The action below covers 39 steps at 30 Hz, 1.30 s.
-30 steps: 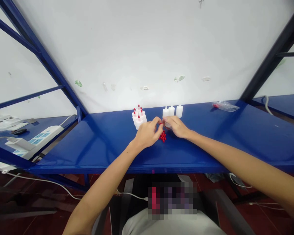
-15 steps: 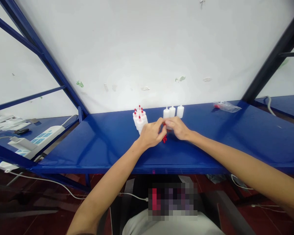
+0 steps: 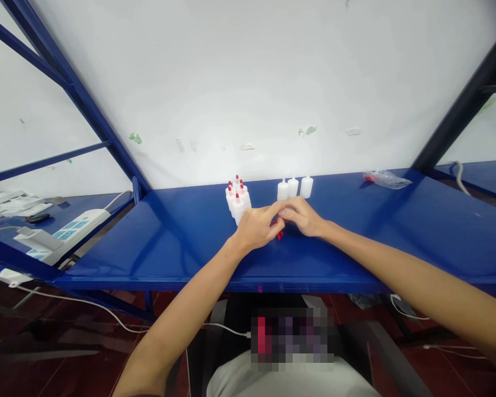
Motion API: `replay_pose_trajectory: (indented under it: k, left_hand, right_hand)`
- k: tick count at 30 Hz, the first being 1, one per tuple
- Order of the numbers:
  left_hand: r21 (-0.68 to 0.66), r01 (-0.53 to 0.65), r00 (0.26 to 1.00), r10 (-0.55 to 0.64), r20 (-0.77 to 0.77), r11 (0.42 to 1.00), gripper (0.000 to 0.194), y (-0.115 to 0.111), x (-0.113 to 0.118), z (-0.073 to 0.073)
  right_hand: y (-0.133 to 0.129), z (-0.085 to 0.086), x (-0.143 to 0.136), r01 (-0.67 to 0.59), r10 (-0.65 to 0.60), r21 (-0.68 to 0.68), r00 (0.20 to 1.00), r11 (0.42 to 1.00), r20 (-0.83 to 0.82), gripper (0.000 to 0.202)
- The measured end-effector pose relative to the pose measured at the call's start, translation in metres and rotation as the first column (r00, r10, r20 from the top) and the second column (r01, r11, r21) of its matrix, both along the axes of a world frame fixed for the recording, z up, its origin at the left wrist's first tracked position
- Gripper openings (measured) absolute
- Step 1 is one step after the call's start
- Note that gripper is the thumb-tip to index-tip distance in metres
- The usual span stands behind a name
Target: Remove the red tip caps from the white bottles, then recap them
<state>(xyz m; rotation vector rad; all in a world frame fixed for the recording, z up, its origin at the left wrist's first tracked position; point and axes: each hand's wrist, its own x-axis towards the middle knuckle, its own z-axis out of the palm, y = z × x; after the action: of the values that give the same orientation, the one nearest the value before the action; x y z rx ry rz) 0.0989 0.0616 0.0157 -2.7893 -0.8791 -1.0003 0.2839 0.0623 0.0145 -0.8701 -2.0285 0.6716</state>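
Observation:
My left hand [image 3: 256, 225] and my right hand [image 3: 303, 216] meet over the middle of the blue table, fingertips touching. Thumb and forefinger of the left are pinched, with a red cap at their tips mostly covered. The fingers of the right curl round a white squeeze bottle, almost wholly hidden beneath them. Just below the fingertips lies a small pile of red caps [image 3: 280, 235]. Left of my hands stands a cluster of white bottles with red caps [image 3: 238, 203]. Behind my right hand three uncapped white bottles [image 3: 292, 188] stand upright.
A clear plastic bag [image 3: 388, 179] with something red inside lies at the back right of the blue table [image 3: 182, 237]. A white power strip [image 3: 78, 229] sits at the left beyond the blue frame post [image 3: 95, 118]. The white wall rises behind.
My fingers have closed further together, covering the red cap and white bottle that showed between them. The view has shifted slightly; the standing bottles keep their places.

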Motion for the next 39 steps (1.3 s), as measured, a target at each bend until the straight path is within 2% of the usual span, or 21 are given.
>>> replay_pose_trajectory:
  k: [10, 12, 14, 16, 18, 19, 21, 23, 28, 39]
  left_hand:
    - [-0.025, 0.069, 0.997, -0.068, 0.039, 0.997, 0.030, -0.002, 0.006, -0.005]
    - [-0.005, 0.063, 0.995, -0.063, 0.081, 0.998, 0.027, -0.001, 0.005, -0.003]
    - [0.029, 0.010, 0.980, -0.016, 0.198, 1.000, 0.022, 0.002, -0.001, 0.003]
    - [0.054, -0.100, 0.920, 0.072, 0.385, 0.994, 0.018, 0.009, -0.012, 0.014]
    - [0.047, -0.232, 0.804, 0.164, 0.572, 0.972, 0.016, 0.018, -0.027, 0.027]
    - [0.020, -0.264, 0.774, 0.200, 0.601, 0.964, 0.016, 0.023, -0.034, 0.032]
    - [-0.017, -0.263, 0.775, 0.222, 0.592, 0.965, 0.017, 0.032, -0.045, 0.039]
    - [-0.052, -0.264, 0.807, 0.250, 0.535, 0.963, 0.018, 0.038, -0.052, 0.040]
    - [-0.088, -0.361, 0.865, 0.369, 0.339, 0.928, 0.018, 0.039, -0.054, 0.035]
    - [-0.071, -0.445, 0.861, 0.448, 0.241, 0.893, 0.022, 0.037, -0.057, 0.035]
  right_hand:
    - [-0.006, 0.005, -0.001, -0.027, 0.028, 0.019, 0.999, 0.999, -0.023, 0.034]
    - [-0.006, 0.005, -0.003, -0.028, 0.029, 0.027, 0.998, 0.999, -0.048, 0.039]
    - [-0.004, 0.004, -0.003, 0.010, -0.009, 0.021, 0.998, 1.000, -0.066, 0.045]
    - [0.000, 0.002, -0.003, 0.091, -0.090, 0.013, 0.994, 0.996, -0.053, 0.049]
    - [0.004, 0.002, -0.001, 0.189, -0.189, 0.036, 0.982, 0.981, -0.004, 0.047]
    - [0.007, 0.001, 0.000, 0.228, -0.229, 0.054, 0.973, 0.972, 0.028, 0.044]
    - [0.011, 0.000, 0.001, 0.285, -0.290, 0.070, 0.953, 0.956, 0.081, 0.038]
    - [0.013, -0.002, 0.000, 0.318, -0.319, 0.029, 0.941, 0.948, 0.115, 0.036]
    - [0.016, -0.008, 0.000, 0.301, -0.294, -0.088, 0.952, 0.950, 0.080, 0.028]
    - [0.016, -0.008, 0.001, 0.308, -0.293, -0.084, 0.944, 0.948, 0.154, 0.037]
